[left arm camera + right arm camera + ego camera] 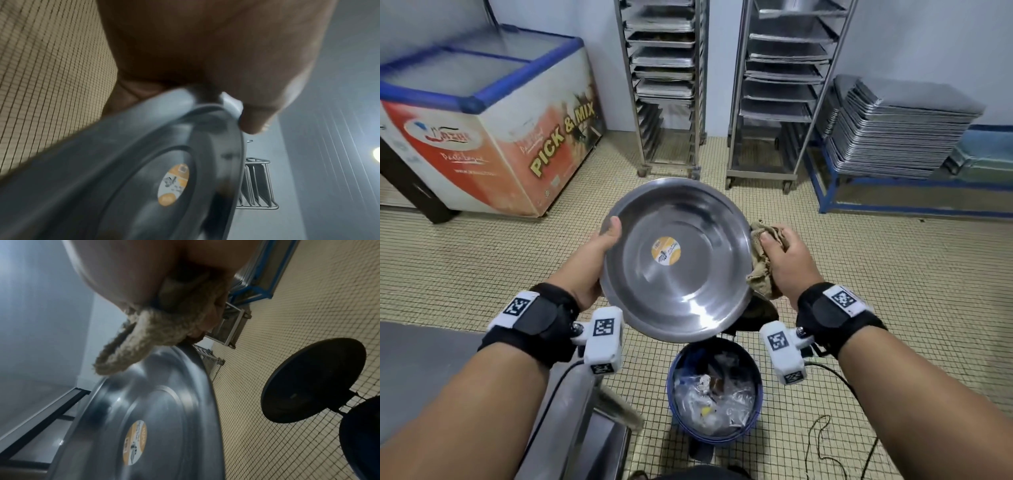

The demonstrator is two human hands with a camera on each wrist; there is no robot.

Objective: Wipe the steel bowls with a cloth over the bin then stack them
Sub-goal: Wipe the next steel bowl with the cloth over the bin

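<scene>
A wide, shallow steel bowl [681, 270] with an orange round sticker [666, 251] in its middle is held tilted toward me above the blue bin [714, 387]. My left hand [599, 253] grips its left rim, thumb over the edge inside; the left wrist view shows the same grip on the bowl [144, 178]. My right hand [780, 253] clutches a bunched beige cloth [762, 263] against the bowl's right rim. The right wrist view shows the cloth [148, 340] folded over the edge of the bowl [156, 418].
The bin holds plastic rubbish and its dark lid [312, 379] stands open behind. A steel counter [421, 363] is at lower left. A chest freezer [482, 123], two tray racks [664, 82] and stacked trays [893, 130] line the far wall. A cable [822, 442] lies on the tiled floor.
</scene>
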